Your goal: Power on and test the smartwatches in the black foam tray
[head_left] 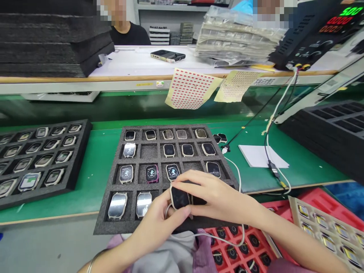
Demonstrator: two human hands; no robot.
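Note:
A smartwatch body with a dark screen and a pale case is held between both hands, low over the near edge of a black foam tray. My left hand is closed round its lower left side, with the thumb at the bottom edge. Fingers of my right hand grip its top and right side. A white cable loops from the right under my hands; its end is hidden. Strapless watch bodies lie in the tray, several with lit screens, one in a purple case.
Another foam tray of watches lies at left. Beyond are stacked black foam, a phone, sticker sheets and a power supply. Red trays sit lower right. A person in a black top is opposite.

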